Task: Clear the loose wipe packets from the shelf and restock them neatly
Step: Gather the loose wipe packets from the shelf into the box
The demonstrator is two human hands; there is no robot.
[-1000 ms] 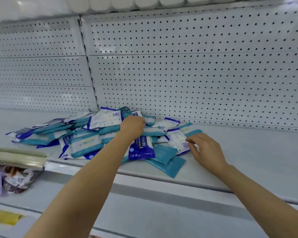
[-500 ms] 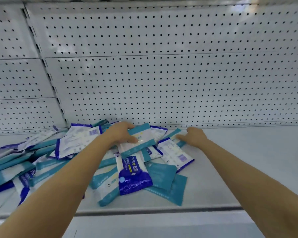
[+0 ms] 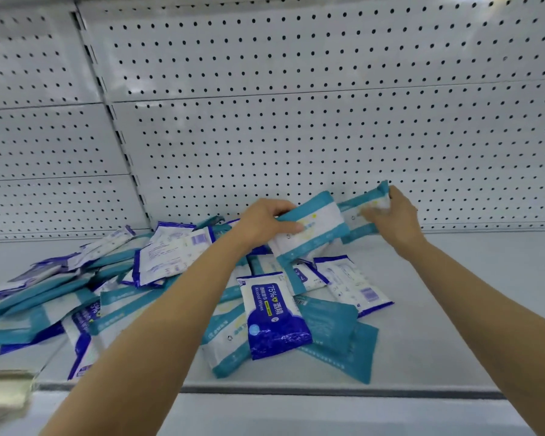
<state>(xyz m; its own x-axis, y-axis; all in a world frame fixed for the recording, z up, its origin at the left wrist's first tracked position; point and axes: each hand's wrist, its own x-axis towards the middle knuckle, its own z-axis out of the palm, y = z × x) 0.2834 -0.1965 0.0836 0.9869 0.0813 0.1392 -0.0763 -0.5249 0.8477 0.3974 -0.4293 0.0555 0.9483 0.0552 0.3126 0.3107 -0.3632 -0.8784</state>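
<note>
Teal-and-white wipe packets are lying in a loose heap [image 3: 145, 287] on the white shelf [image 3: 453, 325], and we are taking the dark blue alcohol-wipes packet [image 3: 276, 313] near the front lip as our landmark. Most of the heap is spreading to the left of that packet, while a few flat teal packets [image 3: 343, 341] are lying just to its right.

Beyond the landmark, toward the pegboard back wall [image 3: 328, 105], we are lifting two packets clear of the pile. Our left hand [image 3: 266, 223] is gripping one teal-and-white packet [image 3: 312, 229], fingers curled over its top edge and thumb pressed on its face. Our right hand [image 3: 394, 220] is gripping a second teal-and-white packet [image 3: 364, 212] by its right end, further right of the landmark and close to the wall. The two held packets are overlapping or touching at their near ends; we cannot tell which.

We are judging the step in hand to be the early gathering stage: picking matching packets out of the heap, with nearly all of it not yet sorted and no neat row visible.

The next move is calling for squaring the two held packets face to face, then either standing them on the bare shelf to the right of the landmark or carrying them off. Their soft film is likely to slip, so a firm pinch is advisable.
</note>
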